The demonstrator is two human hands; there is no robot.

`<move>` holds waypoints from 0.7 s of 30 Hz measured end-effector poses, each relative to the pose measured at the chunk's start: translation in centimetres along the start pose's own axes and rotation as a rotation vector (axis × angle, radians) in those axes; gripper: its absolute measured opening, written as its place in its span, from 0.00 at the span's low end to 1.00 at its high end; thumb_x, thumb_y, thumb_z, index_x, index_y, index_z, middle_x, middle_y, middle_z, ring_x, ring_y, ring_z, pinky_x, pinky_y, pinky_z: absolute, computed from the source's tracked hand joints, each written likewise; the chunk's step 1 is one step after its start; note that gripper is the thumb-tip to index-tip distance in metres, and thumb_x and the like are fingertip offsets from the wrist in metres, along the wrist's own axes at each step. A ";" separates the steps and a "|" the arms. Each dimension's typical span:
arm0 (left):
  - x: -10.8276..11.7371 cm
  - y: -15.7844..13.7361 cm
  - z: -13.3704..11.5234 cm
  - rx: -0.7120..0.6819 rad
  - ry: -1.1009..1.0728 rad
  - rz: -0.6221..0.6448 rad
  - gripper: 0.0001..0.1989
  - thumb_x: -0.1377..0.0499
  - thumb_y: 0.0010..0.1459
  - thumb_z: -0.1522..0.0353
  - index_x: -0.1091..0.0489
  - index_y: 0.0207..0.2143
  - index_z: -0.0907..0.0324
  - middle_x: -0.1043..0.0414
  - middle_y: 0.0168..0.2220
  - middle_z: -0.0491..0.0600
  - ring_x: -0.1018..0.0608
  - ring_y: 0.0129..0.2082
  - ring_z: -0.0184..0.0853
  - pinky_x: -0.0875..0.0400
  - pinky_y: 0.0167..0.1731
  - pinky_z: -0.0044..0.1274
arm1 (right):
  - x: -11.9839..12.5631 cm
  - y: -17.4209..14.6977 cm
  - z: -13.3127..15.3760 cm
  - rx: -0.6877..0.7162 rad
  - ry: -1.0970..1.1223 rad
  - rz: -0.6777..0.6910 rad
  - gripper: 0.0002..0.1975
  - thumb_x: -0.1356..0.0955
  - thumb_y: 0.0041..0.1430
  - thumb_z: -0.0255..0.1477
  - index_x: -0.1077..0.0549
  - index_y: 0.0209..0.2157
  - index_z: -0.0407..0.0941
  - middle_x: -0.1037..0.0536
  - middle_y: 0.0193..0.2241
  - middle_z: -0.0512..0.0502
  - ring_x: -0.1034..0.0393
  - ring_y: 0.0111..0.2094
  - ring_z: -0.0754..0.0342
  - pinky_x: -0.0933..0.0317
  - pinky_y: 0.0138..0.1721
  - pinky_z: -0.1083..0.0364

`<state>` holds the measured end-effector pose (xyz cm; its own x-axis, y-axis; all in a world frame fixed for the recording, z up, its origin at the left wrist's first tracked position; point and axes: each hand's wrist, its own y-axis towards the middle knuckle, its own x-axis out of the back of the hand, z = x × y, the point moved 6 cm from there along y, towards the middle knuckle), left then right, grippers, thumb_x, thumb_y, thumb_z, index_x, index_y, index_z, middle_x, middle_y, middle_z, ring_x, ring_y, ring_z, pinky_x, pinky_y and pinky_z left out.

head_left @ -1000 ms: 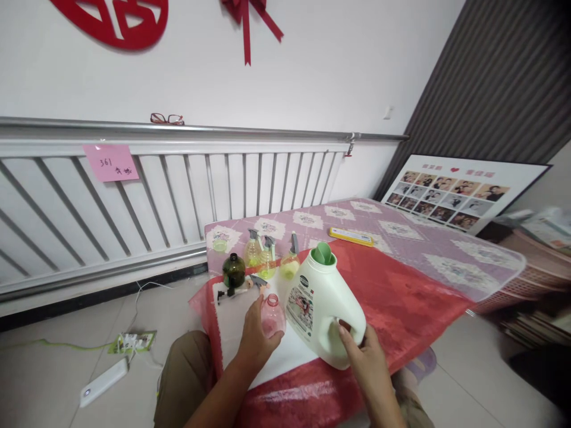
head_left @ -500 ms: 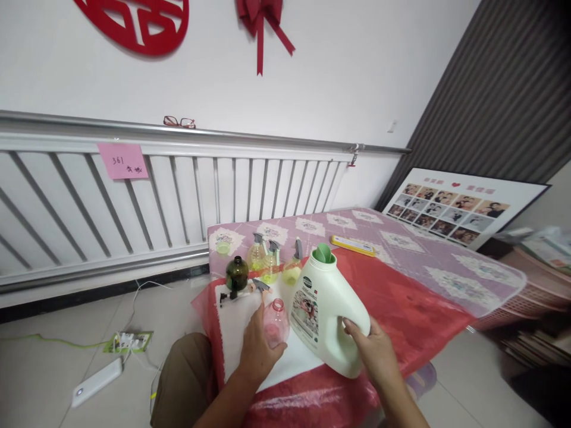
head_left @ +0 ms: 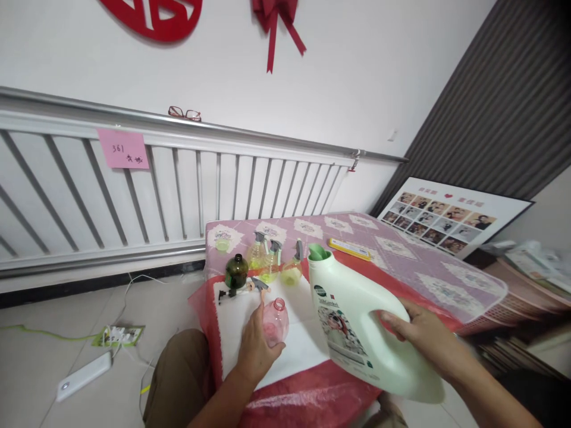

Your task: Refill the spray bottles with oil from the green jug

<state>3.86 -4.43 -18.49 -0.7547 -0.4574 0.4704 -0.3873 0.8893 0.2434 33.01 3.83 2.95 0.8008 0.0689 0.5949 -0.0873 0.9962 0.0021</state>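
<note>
Right hand (head_left: 417, 330), fingers gripping the big jug (head_left: 352, 297), slants it mouth up-left; left hand (head_left: 255, 351) grips the pink bottle (head_left: 277, 321), mouth up, bare white cloth (head_left: 306, 336) between.

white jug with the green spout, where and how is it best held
Probably by its handle, coming from the right. The white jug is tilted with its green spout to the left, leaving the handle facing right, where the right hand holds it. The body looks too broad for one hand.
</note>
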 end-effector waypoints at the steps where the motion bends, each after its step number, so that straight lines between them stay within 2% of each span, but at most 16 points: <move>1: 0.0 0.0 0.0 -0.001 -0.009 0.000 0.51 0.34 0.41 0.69 0.53 0.66 0.59 0.39 0.64 0.61 0.35 0.64 0.50 0.41 0.63 0.37 | 0.1 0.0 0.2 0.002 -0.029 0.032 0.22 0.26 0.38 0.46 0.20 0.32 0.45 0.21 0.24 0.47 0.34 0.24 0.51 0.41 0.25 0.53; 5: 0.1 0.0 0.1 -0.013 -0.042 0.001 0.50 0.34 0.41 0.69 0.53 0.65 0.61 0.40 0.64 0.62 0.35 0.64 0.50 0.41 0.63 0.37 | -0.2 0.1 0.4 -0.014 -0.056 0.180 0.21 0.26 0.41 0.47 0.19 0.32 0.46 0.20 0.25 0.46 0.33 0.23 0.50 0.42 0.24 0.54; 10: 0.1 0.0 0.3 -0.032 -0.055 -0.015 0.48 0.35 0.42 0.69 0.52 0.64 0.63 0.40 0.64 0.63 0.36 0.64 0.50 0.42 0.64 0.38 | -0.5 0.0 0.6 -0.027 -0.093 0.342 0.19 0.27 0.44 0.46 0.20 0.34 0.47 0.18 0.31 0.42 0.26 0.30 0.44 0.38 0.27 0.53; 16: 0.2 0.0 0.3 -0.055 -0.073 -0.041 0.46 0.36 0.42 0.70 0.51 0.64 0.61 0.40 0.63 0.61 0.38 0.65 0.50 0.43 0.64 0.39 | -1.4 -1.1 2.8 0.077 -0.243 0.440 0.20 0.32 0.53 0.48 0.20 0.33 0.47 0.18 0.31 0.43 0.25 0.30 0.46 0.37 0.27 0.55; 21: 0.1 0.1 0.6 -0.038 -0.064 -0.053 0.47 0.36 0.42 0.71 0.51 0.64 0.63 0.42 0.64 0.63 0.39 0.65 0.51 0.43 0.65 0.40 | -2.1 -1.1 3.7 0.096 -0.399 0.448 0.22 0.33 0.53 0.51 0.19 0.32 0.47 0.18 0.30 0.45 0.24 0.31 0.46 0.35 0.28 0.55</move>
<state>3.44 -4.42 -18.88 -0.7663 -0.5015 0.4015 -0.4079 0.8627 0.2989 29.26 2.43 4.67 0.3913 0.4363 0.8103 -0.4327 0.8643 -0.2564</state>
